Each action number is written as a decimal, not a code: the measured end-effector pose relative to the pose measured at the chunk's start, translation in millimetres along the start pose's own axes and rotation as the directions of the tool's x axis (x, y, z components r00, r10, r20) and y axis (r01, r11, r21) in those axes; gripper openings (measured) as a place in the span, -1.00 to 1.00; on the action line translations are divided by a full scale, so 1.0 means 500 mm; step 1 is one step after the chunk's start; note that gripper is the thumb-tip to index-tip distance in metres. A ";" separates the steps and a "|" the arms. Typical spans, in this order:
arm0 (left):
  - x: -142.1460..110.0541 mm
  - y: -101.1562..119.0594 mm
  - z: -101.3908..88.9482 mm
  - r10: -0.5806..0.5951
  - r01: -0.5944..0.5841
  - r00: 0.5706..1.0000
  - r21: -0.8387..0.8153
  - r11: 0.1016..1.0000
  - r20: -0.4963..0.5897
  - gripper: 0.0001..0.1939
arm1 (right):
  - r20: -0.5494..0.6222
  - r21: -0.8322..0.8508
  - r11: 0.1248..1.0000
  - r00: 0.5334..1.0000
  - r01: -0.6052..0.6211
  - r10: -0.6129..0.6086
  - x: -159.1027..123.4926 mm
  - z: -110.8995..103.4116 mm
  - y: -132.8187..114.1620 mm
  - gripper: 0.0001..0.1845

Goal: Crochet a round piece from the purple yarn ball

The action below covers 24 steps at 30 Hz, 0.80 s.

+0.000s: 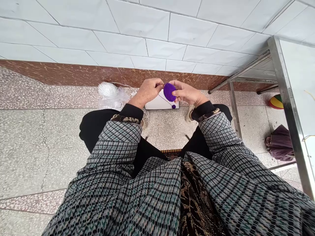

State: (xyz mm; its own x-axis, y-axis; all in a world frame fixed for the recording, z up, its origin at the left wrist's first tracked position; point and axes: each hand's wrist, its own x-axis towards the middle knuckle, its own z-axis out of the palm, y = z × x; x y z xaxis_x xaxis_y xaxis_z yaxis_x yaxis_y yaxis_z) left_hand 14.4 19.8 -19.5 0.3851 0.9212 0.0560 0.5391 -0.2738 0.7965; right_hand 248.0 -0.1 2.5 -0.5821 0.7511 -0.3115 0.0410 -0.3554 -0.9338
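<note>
A purple ball of yarn (169,92) rests in my right hand (187,93), whose fingers curl round its right side. My left hand (149,90) pinches a strand of the yarn close to the ball's upper left edge. From near my left hand a dark strand slants down to a small purple ball (173,106), which lies at the right end of a white box or board (157,104) on the floor. My left hand and sleeve cover part of that white surface.
White yarn (107,90) with clear plastic lies on the floor at the left, by the tiled wall (157,28). A metal-framed table (290,108) stands at the right. Near it are a colourful ball (276,101) and a folded dark umbrella (280,143).
</note>
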 end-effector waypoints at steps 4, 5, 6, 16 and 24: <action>-0.004 0.013 0.027 -0.028 0.031 0.990 -0.013 0.999 0.140 -0.79 | -0.179 0.039 0.992 0.978 0.118 -0.109 0.012 -0.004 0.006 -0.29; -0.006 0.018 0.033 -0.013 0.015 0.975 -0.005 1.000 0.224 -0.79 | -0.242 0.019 0.992 0.963 0.125 -0.117 0.016 -0.005 0.008 -0.30; -0.009 0.023 0.039 0.006 -0.007 0.951 0.001 1.000 0.309 -0.80 | -0.306 -0.010 0.993 0.945 0.121 -0.118 0.020 -0.006 0.010 -0.31; -0.019 0.017 -0.010 0.034 -0.065 0.949 0.092 0.994 0.313 -0.79 | -0.420 -0.400 0.890 0.907 -0.219 0.034 0.019 0.001 0.004 -0.54; -0.012 0.002 -0.020 0.092 -0.097 0.994 0.082 0.992 0.058 -0.80 | 0.029 -0.267 0.946 0.980 -0.182 0.196 -0.011 0.011 -0.021 -0.48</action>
State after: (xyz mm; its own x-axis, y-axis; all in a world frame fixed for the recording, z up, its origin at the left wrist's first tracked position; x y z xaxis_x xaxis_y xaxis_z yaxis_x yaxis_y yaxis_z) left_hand 5.2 16.7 -13.0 0.4760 0.8744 0.0945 0.5587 -0.3836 0.7353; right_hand 246.2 -3.4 14.9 -0.5857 0.6506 -0.4835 0.3616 -0.3242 -0.8742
